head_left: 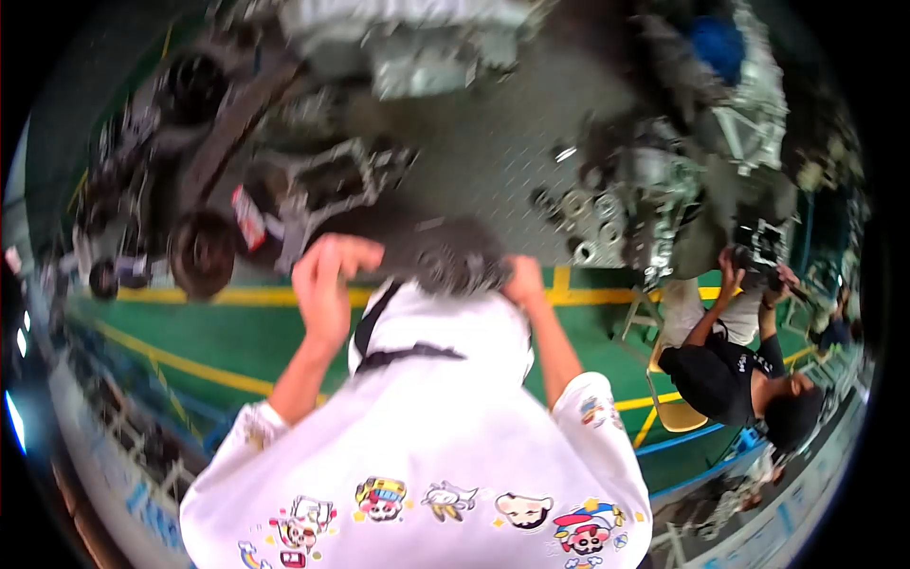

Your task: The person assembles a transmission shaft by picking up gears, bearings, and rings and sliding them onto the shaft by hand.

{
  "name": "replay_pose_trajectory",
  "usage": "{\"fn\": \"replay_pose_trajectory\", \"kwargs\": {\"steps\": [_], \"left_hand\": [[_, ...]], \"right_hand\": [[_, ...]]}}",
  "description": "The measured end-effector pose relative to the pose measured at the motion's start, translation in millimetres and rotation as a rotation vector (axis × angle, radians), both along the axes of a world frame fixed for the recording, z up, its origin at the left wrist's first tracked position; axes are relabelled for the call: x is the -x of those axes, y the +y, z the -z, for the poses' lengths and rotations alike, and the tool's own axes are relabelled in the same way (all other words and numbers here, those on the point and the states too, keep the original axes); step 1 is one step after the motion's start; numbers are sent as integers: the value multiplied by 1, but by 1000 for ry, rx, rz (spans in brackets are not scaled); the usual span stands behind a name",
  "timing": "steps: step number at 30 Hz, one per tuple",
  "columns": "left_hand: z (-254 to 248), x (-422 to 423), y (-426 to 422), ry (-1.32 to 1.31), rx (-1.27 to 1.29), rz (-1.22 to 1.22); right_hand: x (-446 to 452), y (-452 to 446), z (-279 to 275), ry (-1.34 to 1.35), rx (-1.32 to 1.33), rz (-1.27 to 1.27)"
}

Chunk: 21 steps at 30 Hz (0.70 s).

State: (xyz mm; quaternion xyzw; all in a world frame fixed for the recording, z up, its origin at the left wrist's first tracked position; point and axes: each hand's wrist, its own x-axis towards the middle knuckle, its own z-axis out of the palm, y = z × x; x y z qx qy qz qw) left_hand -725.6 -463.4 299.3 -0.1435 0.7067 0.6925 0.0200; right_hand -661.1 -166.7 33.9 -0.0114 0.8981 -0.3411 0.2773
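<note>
A dark round metal part [457,269], with a ribbed, hub-like middle, is at the table's near edge, just in front of my waist. My right hand [524,281] grips its right rim, the fingertips partly hidden behind it. On the other side, my left hand [332,270] is raised with its fingers loosely bent toward the part and nothing visible in them. Motion blur hides whether those fingertips touch the part's dark left side. Beyond my left hand lies a grey cast-metal housing [355,175], beside a red and white can-like object [248,218].
A brown round disc [202,253] stands at the table's left edge. Several metal rings [592,223] lie on the dark tabletop [474,142] to the right. Large castings [427,62] line the far side. A seated co-worker [725,375] handles parts at the right.
</note>
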Motion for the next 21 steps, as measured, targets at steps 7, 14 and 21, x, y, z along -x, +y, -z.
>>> {"fn": "replay_pose_trajectory", "kwargs": {"steps": [7, 14, 21], "left_hand": [[74, 2, -59, -222, 254, 127], [187, -40, -118, -578, 302, 130], [287, -76, -138, -558, 332, 110]], "right_hand": [[-28, 1, 6, -164, -125, 59], [-11, 8, 17, -294, -387, -50], [19, 13, 36, -222, -508, -179]]}}
